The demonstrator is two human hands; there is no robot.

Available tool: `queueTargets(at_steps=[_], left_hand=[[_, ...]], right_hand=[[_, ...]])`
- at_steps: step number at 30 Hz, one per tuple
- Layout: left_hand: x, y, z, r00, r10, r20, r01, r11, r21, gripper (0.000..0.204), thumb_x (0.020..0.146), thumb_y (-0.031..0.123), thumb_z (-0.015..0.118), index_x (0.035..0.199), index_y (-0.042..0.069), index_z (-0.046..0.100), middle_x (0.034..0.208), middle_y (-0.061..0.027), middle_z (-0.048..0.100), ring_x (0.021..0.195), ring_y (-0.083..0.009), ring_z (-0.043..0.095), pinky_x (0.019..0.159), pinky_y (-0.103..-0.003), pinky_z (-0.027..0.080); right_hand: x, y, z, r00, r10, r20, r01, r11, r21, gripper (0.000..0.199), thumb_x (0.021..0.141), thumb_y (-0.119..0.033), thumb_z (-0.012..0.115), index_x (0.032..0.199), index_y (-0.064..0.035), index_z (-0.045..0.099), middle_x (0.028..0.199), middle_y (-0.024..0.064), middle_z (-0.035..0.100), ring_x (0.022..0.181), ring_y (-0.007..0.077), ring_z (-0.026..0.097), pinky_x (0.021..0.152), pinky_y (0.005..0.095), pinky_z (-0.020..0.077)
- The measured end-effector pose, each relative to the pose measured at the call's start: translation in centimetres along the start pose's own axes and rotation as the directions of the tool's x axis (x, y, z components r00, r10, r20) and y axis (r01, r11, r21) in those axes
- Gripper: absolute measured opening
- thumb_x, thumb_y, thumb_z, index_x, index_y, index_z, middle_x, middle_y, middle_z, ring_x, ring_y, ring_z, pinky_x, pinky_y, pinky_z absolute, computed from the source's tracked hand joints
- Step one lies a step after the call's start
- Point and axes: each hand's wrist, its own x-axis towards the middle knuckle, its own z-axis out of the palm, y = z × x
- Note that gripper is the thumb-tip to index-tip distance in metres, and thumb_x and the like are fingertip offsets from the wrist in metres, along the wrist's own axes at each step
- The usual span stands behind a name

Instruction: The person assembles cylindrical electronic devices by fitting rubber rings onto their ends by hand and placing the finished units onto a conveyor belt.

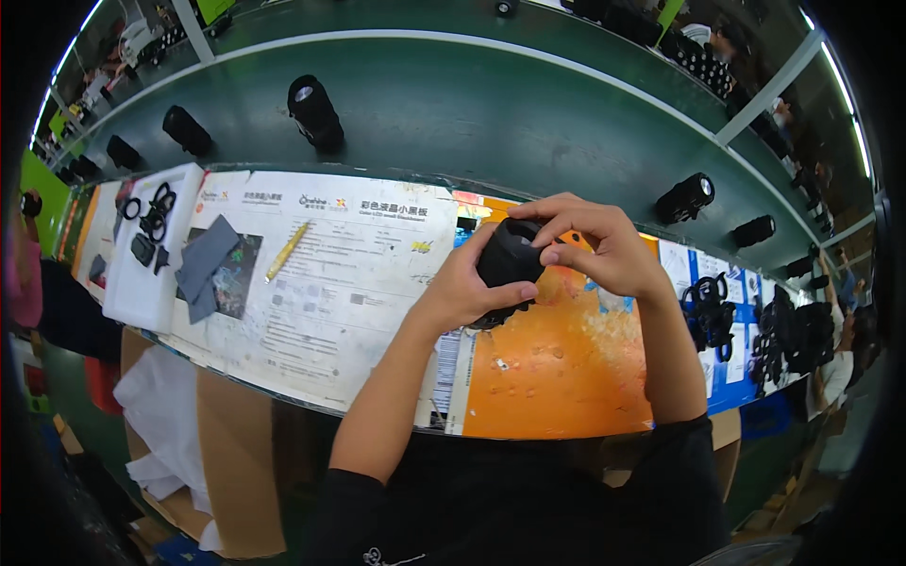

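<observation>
Over the orange part of the worktop I hold a black cylinder (507, 262), which looks like a portable speaker, with its dark round end tilted up. My left hand (460, 291) is wrapped round its side, the thumb lying across the near face. At the upper end, my right hand (609, 247) is closed on the rim, with bent fingers and thumb pressing at the edge. Whether a separate ring or cap lies under those fingertips is hidden. The cylinder's lower end is near the worktop, but I cannot tell if it touches.
Beyond the worktop (377, 311), a green conveyor (425, 104) carries several similar cylinders (314, 111). At left are a white foam tray (123, 297) with black rings, grey cloths (206, 259) and a yellow pen (287, 253). Black ring parts (710, 311) lie right. A cardboard box (231, 453) stands below.
</observation>
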Motion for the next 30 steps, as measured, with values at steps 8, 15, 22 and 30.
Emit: queueTargets(at_steps=[8, 15, 22, 30], left_hand=[[-0.1, -0.4, -0.1, 0.999, 0.02, 0.044, -0.016, 0.994, -0.106, 0.086, 0.087, 0.058, 0.09, 0.144, 0.004, 0.057, 0.122, -0.0106, 0.069, 0.109, -0.0205, 0.069, 0.094, -0.034, 0.058], [0.1, -0.7, -0.1, 0.997, -0.004, 0.08, 0.013, 0.993, -0.116, 0.1, 0.09, 0.059, 0.086, 0.161, 0.002, 0.045, 0.138, -0.0152, 0.064, 0.126, -0.0256, 0.066, 0.105, -0.035, 0.058], [-0.3, -0.4, 0.0, 0.999, 0.026, 0.042, -0.022, 0.997, -0.074, 0.088, 0.091, 0.052, 0.086, 0.154, 0.002, 0.05, 0.134, -0.0144, 0.066, 0.12, -0.0241, 0.067, 0.102, -0.035, 0.057], [0.4, -1.6, 0.5, 0.987, 0.157, 0.014, -0.157, 0.988, 0.006, 0.079, 0.089, 0.046, 0.089, 0.145, -0.001, 0.058, 0.128, -0.017, 0.07, 0.123, -0.028, 0.067, 0.106, -0.039, 0.054]], right_hand=[[0.9, -2.1, 0.5, 1.0, -0.016, 0.016, 0.018, 0.984, -0.176, 0.027, 0.089, -0.009, 0.085, 0.117, -0.0081, 0.085, 0.143, 0.0144, 0.076, 0.13, 0.0344, 0.068, 0.112, 0.0468, 0.0538], [0.6, -1.8, 0.7, 0.995, -0.072, 0.068, 0.087, 0.962, -0.259, 0.047, 0.088, -0.011, 0.085, 0.134, -0.0196, 0.084, 0.145, 0.0108, 0.075, 0.126, 0.0347, 0.066, 0.108, 0.0455, 0.0555], [0.7, -2.7, 1.1, 0.994, -0.068, 0.081, 0.093, 0.93, -0.354, 0.037, 0.092, -0.014, 0.082, 0.128, -0.0186, 0.086, 0.145, 0.0082, 0.075, 0.125, 0.0341, 0.068, 0.107, 0.0447, 0.0566], [7.8, -4.7, 2.9, 0.973, 0.159, 0.169, -0.091, 0.931, -0.352, 0.042, 0.114, -0.033, 0.053, 0.114, -0.0081, 0.087, 0.13, 0.0143, 0.081, 0.11, 0.0338, 0.076, 0.1, 0.0427, 0.0591]])
